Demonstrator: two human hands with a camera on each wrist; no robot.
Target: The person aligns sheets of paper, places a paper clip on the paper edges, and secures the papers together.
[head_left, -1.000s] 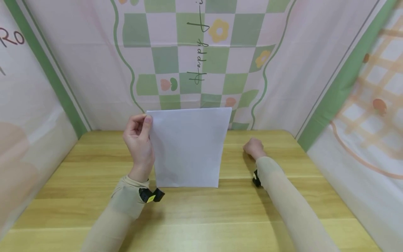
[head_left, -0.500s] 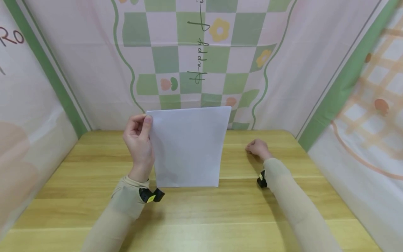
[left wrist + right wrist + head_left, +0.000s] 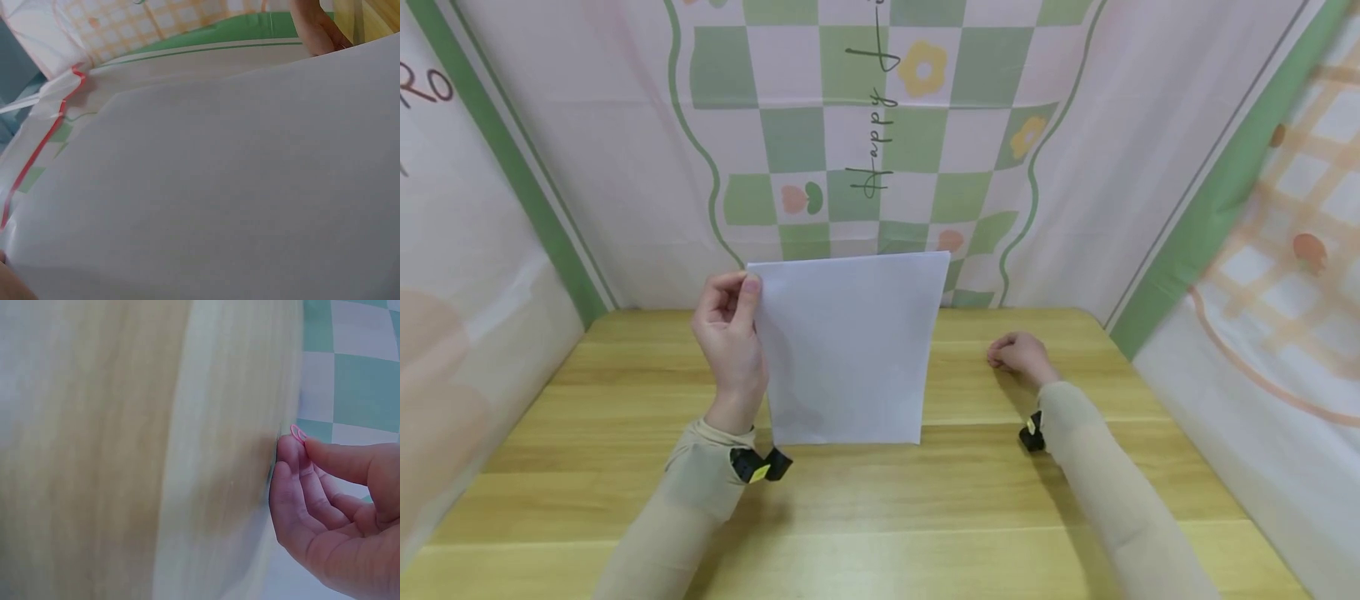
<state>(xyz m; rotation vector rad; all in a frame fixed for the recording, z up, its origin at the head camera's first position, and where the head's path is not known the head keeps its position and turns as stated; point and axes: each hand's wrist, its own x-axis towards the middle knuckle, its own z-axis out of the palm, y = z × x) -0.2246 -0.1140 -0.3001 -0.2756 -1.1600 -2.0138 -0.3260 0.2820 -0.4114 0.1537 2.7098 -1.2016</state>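
My left hand [image 3: 730,337] pinches a white sheet of paper [image 3: 850,350] at its upper left corner, thumb in front. The sheet stands upright over the table, its right side free. In the left wrist view the paper [image 3: 237,181] fills most of the picture. To the right of the sheet, low over the far part of the table, is my right hand [image 3: 1022,356]. Between thumb and forefinger it pinches a small pink paper clip [image 3: 299,434], whose looped wire end sticks out past the fingertips. In the head view the clip is hidden by the fingers.
The wooden table [image 3: 880,525] spreads beneath both arms. Behind it hangs a curtain with a green checked print [image 3: 910,150], and more printed cloth [image 3: 1285,275] closes off the sides. Each wrist wears a small black camera [image 3: 1032,433].
My right hand has shifted slightly to the right and turned, so its pinching fingertips show more. The left hand and the paper stay almost still.
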